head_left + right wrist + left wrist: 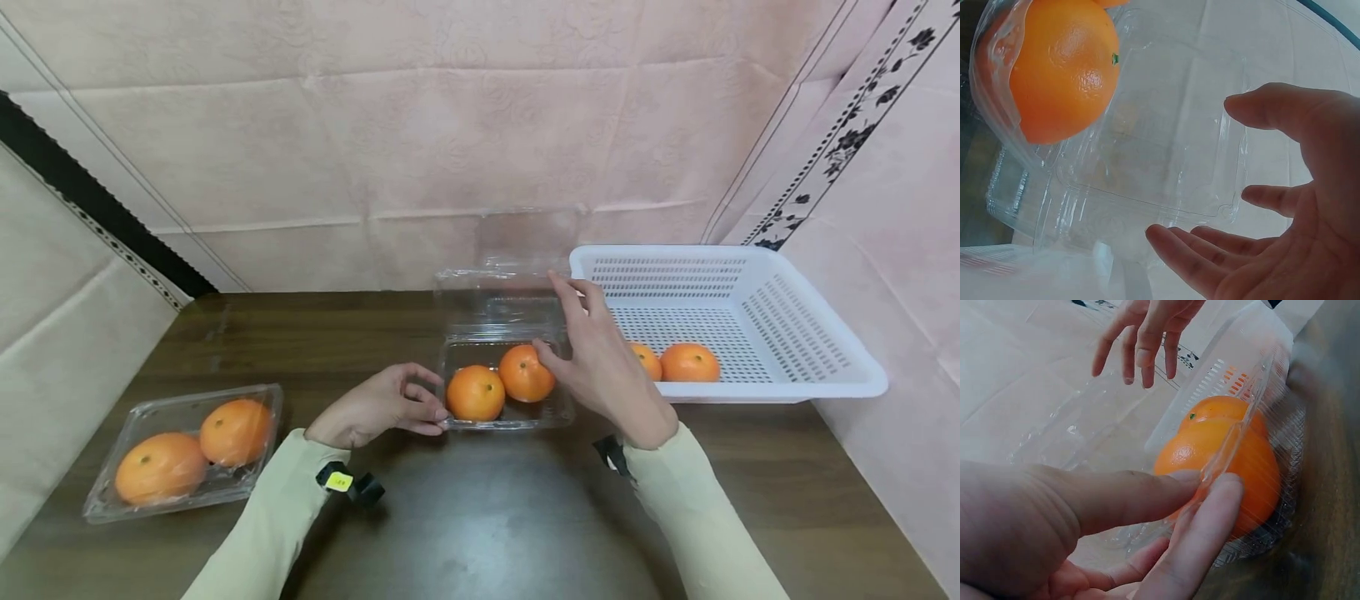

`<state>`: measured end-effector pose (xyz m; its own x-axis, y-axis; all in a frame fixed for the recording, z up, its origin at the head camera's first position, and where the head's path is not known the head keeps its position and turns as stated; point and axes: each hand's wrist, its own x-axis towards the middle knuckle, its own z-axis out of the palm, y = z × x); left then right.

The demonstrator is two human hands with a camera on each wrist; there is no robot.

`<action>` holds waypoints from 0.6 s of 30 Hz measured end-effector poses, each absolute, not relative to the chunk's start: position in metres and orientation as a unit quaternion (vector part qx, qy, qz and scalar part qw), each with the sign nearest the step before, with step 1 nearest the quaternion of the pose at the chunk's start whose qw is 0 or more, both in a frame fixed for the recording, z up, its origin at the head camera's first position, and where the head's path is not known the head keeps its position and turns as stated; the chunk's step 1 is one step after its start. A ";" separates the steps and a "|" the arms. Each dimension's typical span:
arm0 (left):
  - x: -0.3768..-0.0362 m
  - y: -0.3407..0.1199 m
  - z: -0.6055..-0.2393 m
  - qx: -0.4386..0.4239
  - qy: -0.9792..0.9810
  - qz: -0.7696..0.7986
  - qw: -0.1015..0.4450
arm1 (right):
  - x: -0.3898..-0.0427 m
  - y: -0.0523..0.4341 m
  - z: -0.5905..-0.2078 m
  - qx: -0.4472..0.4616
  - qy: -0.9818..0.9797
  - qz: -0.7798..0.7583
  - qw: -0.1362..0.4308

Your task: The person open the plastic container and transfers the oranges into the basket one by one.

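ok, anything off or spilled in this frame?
Nothing stands out. Open clamshell holds two oranges, lid up; left hand pinches its rim, right hand open by the lid. Two more sit in the basket.

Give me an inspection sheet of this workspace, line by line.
Surface: dark wooden table.
Job's things: open clear clamshell box holding two oranges, lid upright.
Clutter: closed clamshell with two oranges at the left; white slotted basket with two oranges at the right.
Hands: left hand pinches the box's front rim; right hand open, fingers at the lid.
Cables: nothing seen.
Surroundings: pink cloth backdrop, patterned trim at the right.
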<state>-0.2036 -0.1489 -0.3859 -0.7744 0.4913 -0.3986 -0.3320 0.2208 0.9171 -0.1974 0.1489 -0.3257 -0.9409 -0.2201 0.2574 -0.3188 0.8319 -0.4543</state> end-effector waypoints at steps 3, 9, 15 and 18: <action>-0.205 -0.150 -0.389 0.059 0.697 0.629 0.339 | -0.198 0.149 -0.326 0.140 -0.953 0.254 0.093; -0.205 -0.154 -0.391 0.057 0.678 0.645 0.348 | -0.199 0.149 -0.326 0.142 -0.951 0.257 0.092; -0.202 -0.151 -0.393 0.046 0.659 0.667 0.344 | -0.193 0.154 -0.324 0.170 -0.959 0.214 0.078; -0.201 -0.150 -0.393 0.037 0.655 0.676 0.337 | -0.193 0.155 -0.321 0.210 -0.960 0.173 0.069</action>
